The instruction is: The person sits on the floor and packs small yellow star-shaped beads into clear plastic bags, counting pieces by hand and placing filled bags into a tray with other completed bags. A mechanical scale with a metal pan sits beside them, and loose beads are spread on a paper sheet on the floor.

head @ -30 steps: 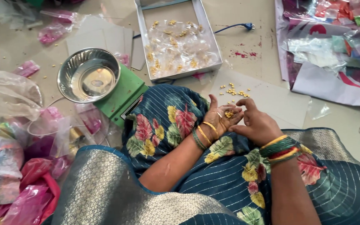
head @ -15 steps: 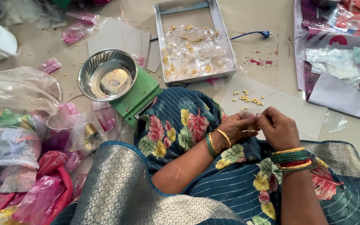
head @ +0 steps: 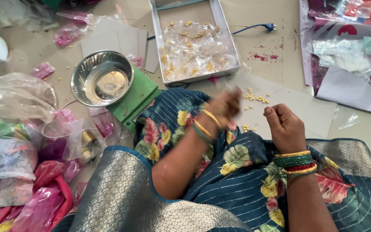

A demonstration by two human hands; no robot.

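Nearby, steel bowl [head: 102, 77] on green scale [head: 136, 102], right hand [head: 285, 127] fisted, left hand [head: 225, 105] blurred, fingers unclear.

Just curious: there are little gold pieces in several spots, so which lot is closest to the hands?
The loose gold pieces on the grey card, between both hands; the others sit bagged in the white tray.

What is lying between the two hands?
In the head view, small gold beads lie scattered on a white card between the left hand and the right hand.
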